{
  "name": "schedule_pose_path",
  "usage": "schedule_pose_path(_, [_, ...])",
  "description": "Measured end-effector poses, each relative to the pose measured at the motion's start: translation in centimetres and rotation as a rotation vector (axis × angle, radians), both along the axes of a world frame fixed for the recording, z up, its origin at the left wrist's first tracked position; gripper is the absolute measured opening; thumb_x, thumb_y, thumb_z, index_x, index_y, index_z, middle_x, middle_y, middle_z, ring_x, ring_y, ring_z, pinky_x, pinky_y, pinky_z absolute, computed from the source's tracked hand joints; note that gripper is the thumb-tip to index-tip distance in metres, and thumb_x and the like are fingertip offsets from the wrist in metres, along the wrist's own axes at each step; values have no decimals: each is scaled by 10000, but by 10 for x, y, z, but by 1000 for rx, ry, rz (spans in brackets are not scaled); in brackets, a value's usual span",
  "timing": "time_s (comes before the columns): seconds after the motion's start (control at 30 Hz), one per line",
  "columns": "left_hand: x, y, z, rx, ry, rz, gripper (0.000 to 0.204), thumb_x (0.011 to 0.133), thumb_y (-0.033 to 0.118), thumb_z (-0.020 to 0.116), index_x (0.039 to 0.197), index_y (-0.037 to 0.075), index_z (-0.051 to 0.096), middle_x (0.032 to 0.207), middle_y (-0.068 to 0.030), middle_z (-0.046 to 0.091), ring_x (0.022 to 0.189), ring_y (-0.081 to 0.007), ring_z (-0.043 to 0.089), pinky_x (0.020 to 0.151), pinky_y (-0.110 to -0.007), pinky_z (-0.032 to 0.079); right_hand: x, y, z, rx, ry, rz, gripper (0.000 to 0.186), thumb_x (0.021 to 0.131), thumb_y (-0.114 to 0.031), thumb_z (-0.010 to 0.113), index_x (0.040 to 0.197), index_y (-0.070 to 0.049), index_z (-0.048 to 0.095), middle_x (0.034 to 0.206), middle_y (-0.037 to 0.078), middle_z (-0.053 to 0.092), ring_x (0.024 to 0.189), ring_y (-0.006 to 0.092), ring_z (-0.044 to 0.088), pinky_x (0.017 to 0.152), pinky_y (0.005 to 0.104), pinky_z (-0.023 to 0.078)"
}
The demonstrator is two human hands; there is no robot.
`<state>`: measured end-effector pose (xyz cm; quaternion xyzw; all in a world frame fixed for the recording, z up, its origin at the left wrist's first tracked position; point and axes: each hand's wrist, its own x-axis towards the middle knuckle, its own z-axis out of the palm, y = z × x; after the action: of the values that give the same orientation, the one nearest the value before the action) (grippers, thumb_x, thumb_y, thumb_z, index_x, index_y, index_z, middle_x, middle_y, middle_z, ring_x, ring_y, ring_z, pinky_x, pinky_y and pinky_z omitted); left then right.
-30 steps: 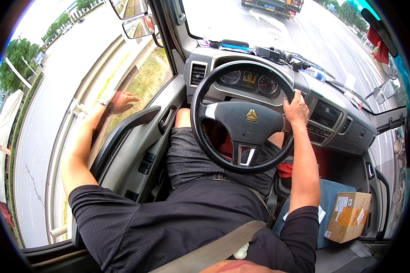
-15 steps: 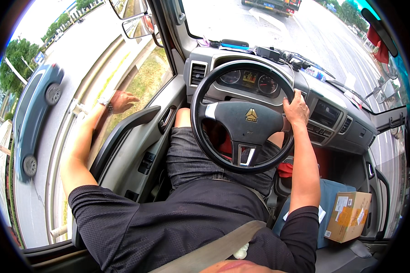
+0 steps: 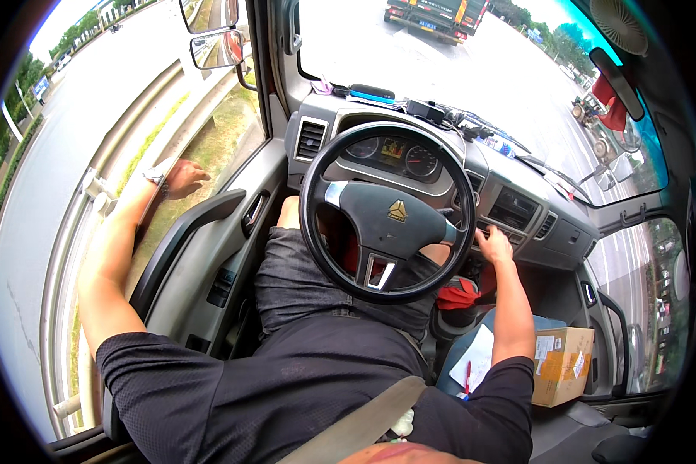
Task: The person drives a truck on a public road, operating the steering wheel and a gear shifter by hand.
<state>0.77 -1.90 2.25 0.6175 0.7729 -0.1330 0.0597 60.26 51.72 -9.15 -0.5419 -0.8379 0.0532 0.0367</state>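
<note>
Right hand [image 3: 496, 246] at the dashboard [image 3: 562, 237]!
Beside the steering wheel [image 3: 394, 220], I can't tell its grip; left hand [image 3: 182, 179] loosely open, outside.

Left arm [image 3: 110, 255] bent outward, left grip [image 3: 182, 179] relaxed, right grip [image 3: 496, 245] half-curled

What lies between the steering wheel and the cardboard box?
Between steering wheel and box, the head view shows red cloth, white paper and the right forearm.
</note>
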Motion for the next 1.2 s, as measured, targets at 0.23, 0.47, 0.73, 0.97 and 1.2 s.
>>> schedule_pose_path(0.23, [-21,-1,-21,86,-36,-39,390,906,184,659,1279,74,691,1130,-196,714,1077,-373,691,950,-473,560,72,-12,-56,-627,-839,-106,630,869,-550,749,1322,-114,719,1412,149,653,1327,314,612,1085,421,498])
schedule_pose_path(0.47, [-20,1,-20,53,9,-13,396,936,206,644,1321,120,683,1190,-148,717,1102,-342,692,957,-452,570,58,-70,-48,-265,-842,88,330,884,-259,665,1144,-106,801,1223,118,760,1148,267,730,938,392,587])
schedule_pose_path(0.73, [-5,15,-16,5,-5,54,400,958,238,616,1344,151,674,1269,-112,705,1181,-318,670,1010,-437,553,80,-85,-37,-229,-789,63,296,876,-217,663,1108,-108,811,1179,116,774,1118,271,742,919,386,593])
schedule_pose_path(0.97, [4,25,-43,9,-36,27,408,952,238,626,1348,151,671,1298,-128,694,1182,-321,672,1018,-439,552,127,-114,-61,-209,-739,13,276,865,-199,668,1062,-74,814,1120,159,779,1070,287,755,907,399,598])
schedule_pose_path(1.2, [0,18,-20,64,8,38,385,937,248,651,1303,139,701,1193,-136,723,1086,-323,701,939,-436,573,110,-80,-44,-242,-651,35,542,900,-517,695,1122,-30,782,1111,193,770,1085,350,736,941,441,581])
